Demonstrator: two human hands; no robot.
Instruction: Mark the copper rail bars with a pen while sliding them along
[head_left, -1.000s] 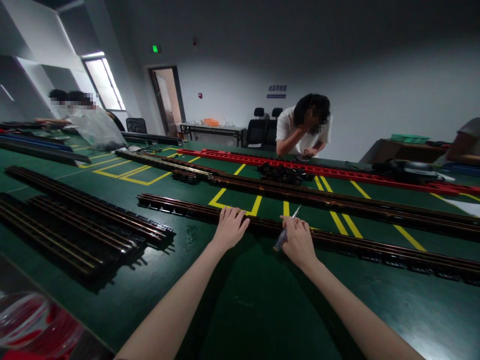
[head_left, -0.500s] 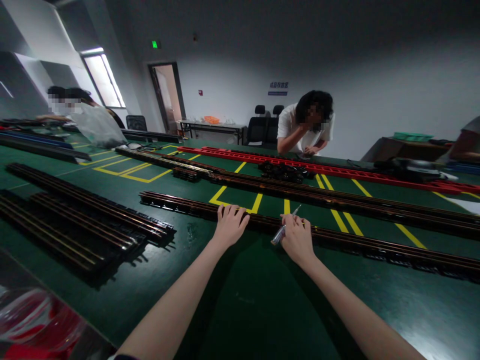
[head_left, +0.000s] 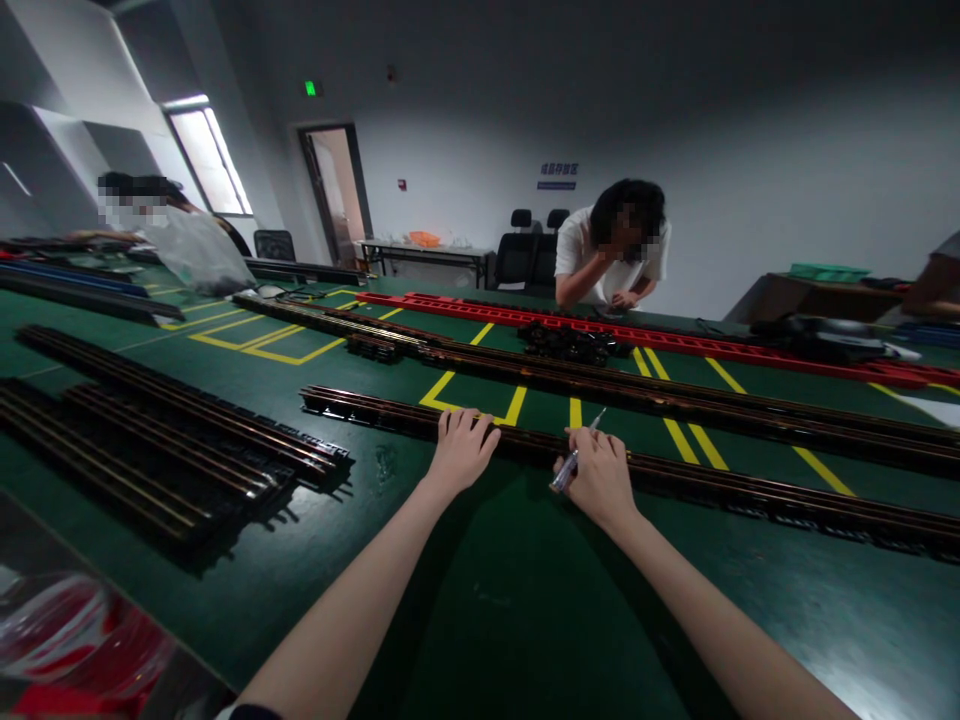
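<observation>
A long dark rail with copper strips (head_left: pixel 735 492) runs across the green table (head_left: pixel 487 590) in front of me. My left hand (head_left: pixel 459 450) rests on it, fingers curled over its top edge. About a hand's width to the right, my right hand (head_left: pixel 600 475) is closed around a thin clear pen-like tool (head_left: pixel 574 458), its tip pointing up and away over the rail.
More long rails (head_left: pixel 675 395) and a red one (head_left: pixel 675 345) lie farther back. A stack of rails (head_left: pixel 150 450) lies at left. A person in a white shirt (head_left: pixel 611 260) leans over the far side. Other people sit at far left and right. A red-and-clear object (head_left: pixel 67 650) is at bottom left.
Both hands stay on the rail. The near rail's left end has shifted slightly to the right along the table. The tool's angle changed slightly.
</observation>
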